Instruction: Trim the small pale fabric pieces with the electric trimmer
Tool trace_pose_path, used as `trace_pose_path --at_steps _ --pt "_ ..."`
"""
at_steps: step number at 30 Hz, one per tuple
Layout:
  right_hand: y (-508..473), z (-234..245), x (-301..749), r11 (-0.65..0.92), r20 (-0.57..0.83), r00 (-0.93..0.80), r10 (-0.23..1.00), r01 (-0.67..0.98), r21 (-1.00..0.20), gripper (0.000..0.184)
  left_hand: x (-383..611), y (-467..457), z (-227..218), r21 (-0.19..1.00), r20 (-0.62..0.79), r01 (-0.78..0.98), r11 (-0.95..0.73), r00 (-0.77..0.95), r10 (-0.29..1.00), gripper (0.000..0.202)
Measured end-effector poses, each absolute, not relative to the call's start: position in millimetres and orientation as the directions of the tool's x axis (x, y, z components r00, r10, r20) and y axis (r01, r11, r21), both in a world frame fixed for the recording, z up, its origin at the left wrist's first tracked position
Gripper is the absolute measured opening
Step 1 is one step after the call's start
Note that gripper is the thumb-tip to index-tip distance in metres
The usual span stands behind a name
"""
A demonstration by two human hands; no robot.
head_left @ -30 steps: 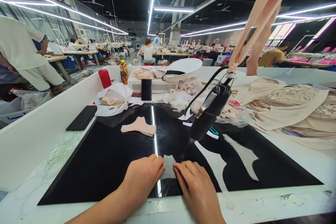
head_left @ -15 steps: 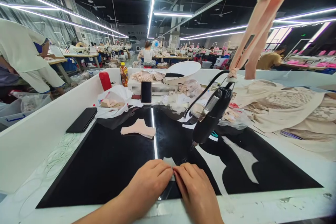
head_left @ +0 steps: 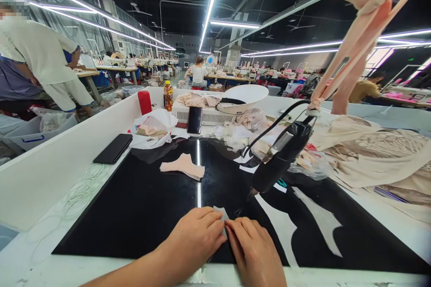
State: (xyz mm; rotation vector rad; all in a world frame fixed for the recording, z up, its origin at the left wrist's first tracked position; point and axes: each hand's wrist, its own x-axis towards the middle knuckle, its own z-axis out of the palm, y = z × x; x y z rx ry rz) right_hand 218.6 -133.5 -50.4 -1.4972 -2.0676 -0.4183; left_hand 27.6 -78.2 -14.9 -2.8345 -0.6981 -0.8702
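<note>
My left hand (head_left: 197, 235) and my right hand (head_left: 257, 246) meet at the near edge of the black mat (head_left: 134, 215). Their thumbs and fingertips close on a small pale grey, sheet-like piece (head_left: 220, 210), whose far corner shows between them; the rest is hidden. Just beyond my right hand hangs a black corded tool (head_left: 279, 157), tilted, its tip pointing down toward the mat. To the right lie a white curved cut piece (head_left: 278, 226) and a greyish cut piece (head_left: 318, 219). Farther off on the left, a peach fabric piece (head_left: 183, 166) rests flat.
Two dark phones, one lying (head_left: 113, 148) and one propped up (head_left: 195, 119), border the mat. A plastic bag (head_left: 155, 128), a drink bottle (head_left: 168, 96) and a white machine box (head_left: 205, 116) stand behind. Beige fabric (head_left: 380, 143) heaps up on the right. A white wall (head_left: 67, 157) edges the left.
The whole view has shifted, so things appear farther right. The pale piece has turned between my fingers and less of it shows. Both hands stay closed together on it.
</note>
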Motion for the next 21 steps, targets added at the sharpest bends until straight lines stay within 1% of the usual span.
trace_pose_path --at_steps 7,13,21 --pt "-133.3 -49.8 219.8 0.344 0.591 -0.236 0.772 0.936 -0.077 0.021 27.8 -79.4 -17.1 0.030 0.539 0.484 -0.875 0.729 0.421 0.027" --pt "-134.7 -50.6 220.4 0.348 0.594 -0.240 0.768 0.935 -0.072 0.022 29.7 -79.3 -19.9 -0.015 0.546 0.479 -0.878 0.740 0.394 0.027" --pt "-131.9 -49.4 221.2 0.348 0.607 -0.241 0.758 0.935 -0.064 0.024 30.8 -79.3 -19.6 -0.009 0.550 0.497 -0.868 0.727 0.411 0.023"
